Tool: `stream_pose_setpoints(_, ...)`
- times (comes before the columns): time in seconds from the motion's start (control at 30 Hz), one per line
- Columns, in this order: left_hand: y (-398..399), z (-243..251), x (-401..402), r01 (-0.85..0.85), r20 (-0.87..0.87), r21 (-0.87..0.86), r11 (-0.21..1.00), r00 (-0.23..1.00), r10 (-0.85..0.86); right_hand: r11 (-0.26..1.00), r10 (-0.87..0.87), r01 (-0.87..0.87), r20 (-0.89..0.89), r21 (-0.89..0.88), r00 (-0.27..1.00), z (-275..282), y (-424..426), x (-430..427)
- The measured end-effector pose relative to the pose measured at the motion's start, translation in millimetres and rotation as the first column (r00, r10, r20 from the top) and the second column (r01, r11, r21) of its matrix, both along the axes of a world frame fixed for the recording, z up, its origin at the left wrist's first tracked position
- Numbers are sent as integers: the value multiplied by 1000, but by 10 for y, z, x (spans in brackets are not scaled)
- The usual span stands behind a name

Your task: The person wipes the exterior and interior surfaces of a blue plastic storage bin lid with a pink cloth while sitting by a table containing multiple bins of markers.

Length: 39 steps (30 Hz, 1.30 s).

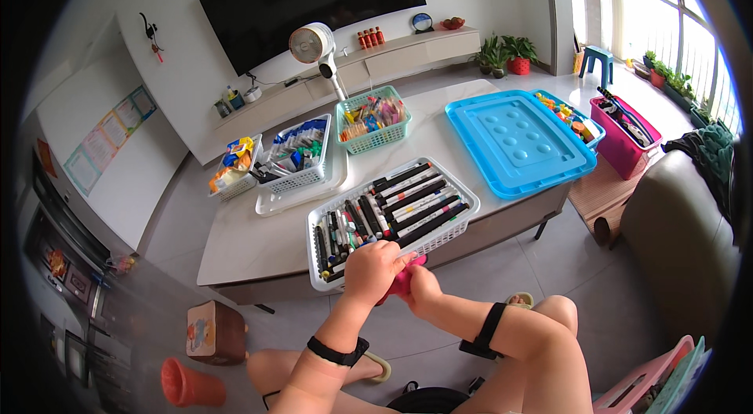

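Both of my hands meet just in front of the coffee table's near edge, around a bright pink-red item [402, 283] that they mostly cover; its kind cannot be made out. My left hand [372, 270] grips it from the left, and my right hand [422, 290] closes on its right side. Directly beyond them, a white plastic basket [445, 240] reaches over the table edge. Marker pens [425, 202] fill it, lying in rows on its right side and pointing more lengthwise on its left.
On the coffee table [241, 255] stand a basket of packets [300, 146], a mint basket [376, 137] and a blue lid [523, 149]. A fan [312, 43] rises behind. Right of the table is a pink bin [626, 143]. A red wastebasket [191, 384] and small stool [215, 331] stand at left.
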<state>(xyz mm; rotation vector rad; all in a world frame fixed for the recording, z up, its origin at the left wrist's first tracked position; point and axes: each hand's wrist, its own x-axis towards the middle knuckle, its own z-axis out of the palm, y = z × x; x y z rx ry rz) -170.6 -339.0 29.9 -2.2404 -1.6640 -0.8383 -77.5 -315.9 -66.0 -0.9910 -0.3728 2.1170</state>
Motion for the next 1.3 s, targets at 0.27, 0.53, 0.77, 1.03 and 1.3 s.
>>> stream_pose_setpoints(0.27,148,-69,-369,145,-101,6,989,984,-144,984,67,-75,59,161,996,179,-10,319)
stream_pose_setpoints(0.53,352,-377,-876,77,-135,30,997,988,-72,959,-263,230,219,163,940,-67,342,933)
stream_pose_setpoints(0.77,345,-213,-455,107,-145,48,993,984,-99,884,-377,315,126,345,918,38,365,942)
stream_pose_setpoints(1.03,638,-360,-58,234,110,-133,963,969,-220,834,-467,358,190,420,864,-169,455,797)
stream_pose_setpoints(1.3,623,-402,-46,191,191,-139,972,968,-163,510,-759,644,-55,570,649,-139,206,263)
